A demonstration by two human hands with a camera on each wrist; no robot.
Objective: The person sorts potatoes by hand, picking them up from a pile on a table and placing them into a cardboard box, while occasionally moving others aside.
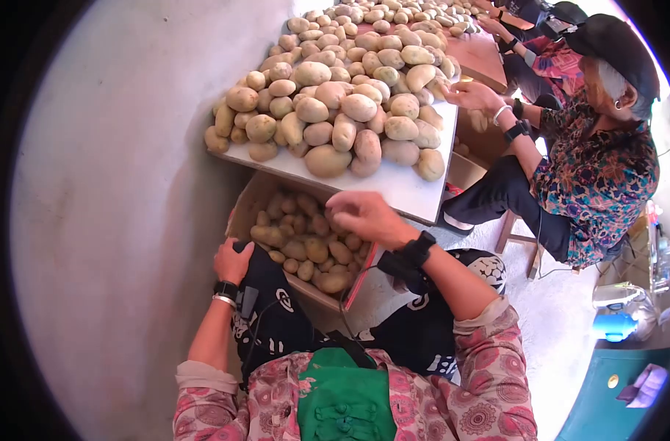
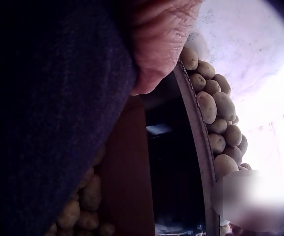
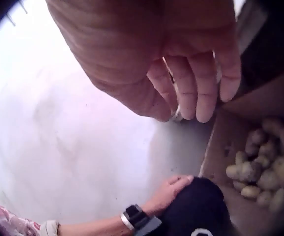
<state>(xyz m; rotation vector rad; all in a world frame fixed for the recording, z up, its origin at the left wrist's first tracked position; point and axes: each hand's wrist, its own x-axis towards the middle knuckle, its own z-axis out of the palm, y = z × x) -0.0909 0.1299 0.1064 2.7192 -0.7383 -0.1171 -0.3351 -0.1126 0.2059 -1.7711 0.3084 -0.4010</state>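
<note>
My left hand [image 1: 233, 261] rests on my dark-trousered left knee [image 1: 260, 273], beside the cardboard box. Close up in the left wrist view, part of that hand [image 2: 159, 46] lies against the dark cloth. Over the box [image 1: 236, 213] hovers my right hand [image 1: 368, 218], near the front edge of the white-topped table [image 1: 405, 195]. Its fingers [image 3: 205, 93] hang loosely bent, with no potato seen between them. Many small potatoes [image 1: 317, 250] lie inside the box. Larger potatoes [image 1: 328, 160] are heaped on the table above it.
A person in a patterned shirt [image 1: 596, 176] sits at the table's right side, one hand [image 1: 476, 95] at the heap. Another cardboard box [image 1: 485, 143] stands below that hand. A pale wall [image 1: 122, 184] runs along the left. A teal surface [image 1: 607, 389] is at lower right.
</note>
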